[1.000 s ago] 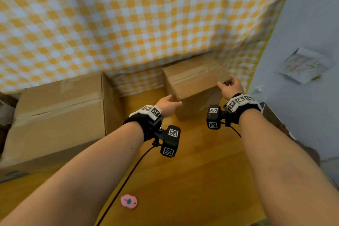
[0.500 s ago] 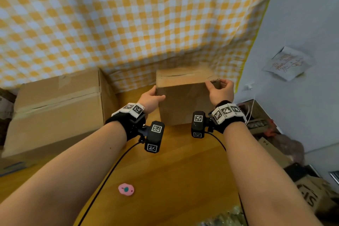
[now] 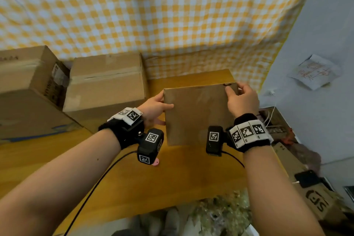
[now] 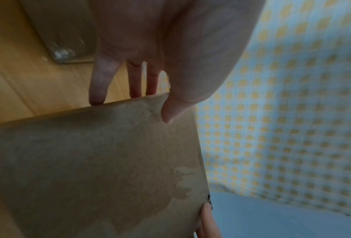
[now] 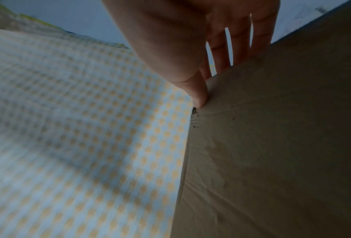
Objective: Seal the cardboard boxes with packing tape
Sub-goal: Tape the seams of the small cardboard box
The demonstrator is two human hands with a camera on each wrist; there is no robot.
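counter (image 3: 191,182): yellow wood, filling the lower middle of the head view, its near edge cut across the bottom of the frame.
cloth (image 3: 153,15): yellow and white check, hung across the whole upper half and folding down to the counter's far edge.
wall (image 3: 325,44): pale blue, upper right, with a crumpled paper (image 3: 314,72) stuck on it bearing marks too blurred to read.
small box (image 3: 199,113): centre of the head view, held up between both hands, one plain brown face turned to the camera.
left hand (image 3: 155,108): grips the small box's left edge, thumb on the near face, fingers (image 4: 97,83) running behind it.
right hand (image 3: 242,99): grips the upper right corner, thumb on the near face, fingers (image 5: 260,32) wrapped over the edge.
big box (image 3: 107,82): centre left on the counter, a tape strip along its top seam.
third box (image 3: 28,86): far left, cut off by the frame edge, its print illegible.
pink thing (image 3: 155,162): lower centre, mostly hidden under the left wrist camera; what it is cannot be told.
floor clutter (image 3: 316,197): lower right beside the counter, a box marked "sf" and dark items hard to make out.
hidden: the small box's top, back and underside; whether its lower edge touches the counter cannot be told.
blur: both wrist views are soft, the cloth smeared.
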